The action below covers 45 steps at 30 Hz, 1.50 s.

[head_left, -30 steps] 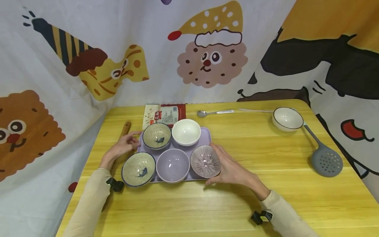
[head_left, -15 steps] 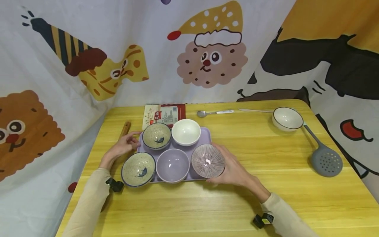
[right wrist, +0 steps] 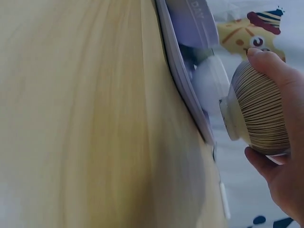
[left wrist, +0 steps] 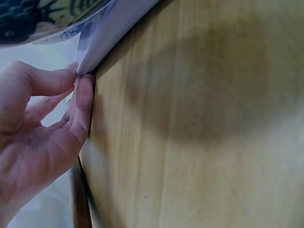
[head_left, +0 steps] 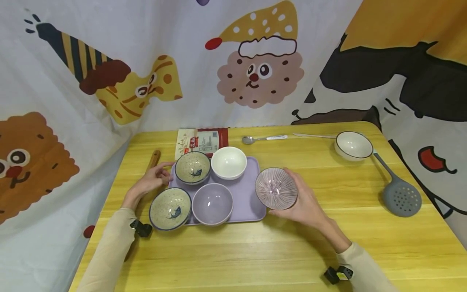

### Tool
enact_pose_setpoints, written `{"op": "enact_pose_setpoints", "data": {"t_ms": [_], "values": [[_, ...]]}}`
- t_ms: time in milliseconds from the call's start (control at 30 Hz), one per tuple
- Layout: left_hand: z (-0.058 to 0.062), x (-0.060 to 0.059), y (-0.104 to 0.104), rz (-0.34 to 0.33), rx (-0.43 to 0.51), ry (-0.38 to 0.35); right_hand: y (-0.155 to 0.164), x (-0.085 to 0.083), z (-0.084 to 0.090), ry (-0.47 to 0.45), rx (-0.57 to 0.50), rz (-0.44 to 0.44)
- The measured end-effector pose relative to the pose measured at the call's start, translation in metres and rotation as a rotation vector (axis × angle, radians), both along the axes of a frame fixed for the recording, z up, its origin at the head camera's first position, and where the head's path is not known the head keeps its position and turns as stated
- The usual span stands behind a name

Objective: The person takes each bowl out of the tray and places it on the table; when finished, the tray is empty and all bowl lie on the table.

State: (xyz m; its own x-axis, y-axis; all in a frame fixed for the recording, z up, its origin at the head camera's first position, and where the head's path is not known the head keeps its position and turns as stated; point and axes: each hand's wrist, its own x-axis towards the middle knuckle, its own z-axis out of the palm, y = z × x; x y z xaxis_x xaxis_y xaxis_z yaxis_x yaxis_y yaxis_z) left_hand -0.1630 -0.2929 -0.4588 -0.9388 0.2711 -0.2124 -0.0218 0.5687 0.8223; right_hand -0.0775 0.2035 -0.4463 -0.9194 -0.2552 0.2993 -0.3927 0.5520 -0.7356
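Wears pale cream, long and plain: a left sleeve (head_left: 109, 247) at seven o'clock in the head view, a matching right sleeve (head_left: 366, 267) at five o'clock, both ending in a simple cuff. Carries a small, boxy black left camera (head_left: 144, 230) at four o'clock from its cuff, and a black right camera (head_left: 331, 275) at seven o'clock, built in two blocks and marked with a yellow-green patch. Goes bare from cuffs to left fingers (left wrist: 84, 95) and right fingers (right wrist: 259, 162).
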Motion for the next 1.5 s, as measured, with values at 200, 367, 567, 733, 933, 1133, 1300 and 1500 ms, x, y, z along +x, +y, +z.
{"op": "enact_pose_setpoints", "data": {"t_ms": [200, 367, 567, 733, 933, 1133, 1300, 1500], "values": [[0.0, 0.001, 0.0, 0.004, -0.007, 0.008, 0.021, 0.003, 0.001, 0.0, 0.002, -0.084], [-0.002, 0.0, -0.001, 0.013, 0.007, 0.004, 0.039, 0.007, 0.002, -0.004, 0.019, -0.164], [0.0, 0.002, 0.001, 0.006, 0.029, 0.002, 0.059, 0.013, 0.004, -0.03, 0.035, -0.252], [0.0, 0.002, 0.001, 0.012, 0.024, -0.006, 0.074, 0.017, 0.005, -0.023, 0.037, -0.338], [0.0, 0.001, 0.003, 0.007, 0.036, 0.003, 0.092, 0.021, 0.011, -0.029, 0.051, -0.432], [-0.002, 0.0, 0.001, 0.004, 0.02, 0.012, 0.112, 0.024, 0.016, -0.052, 0.052, -0.513], [-0.002, -0.001, 0.0, 0.002, 0.009, 0.01, 0.129, 0.026, 0.016, -0.071, 0.067, -0.568], [-0.002, -0.001, 0.0, -0.001, 0.007, 0.012, 0.145, 0.027, 0.013, -0.152, 0.104, -0.615]]}}
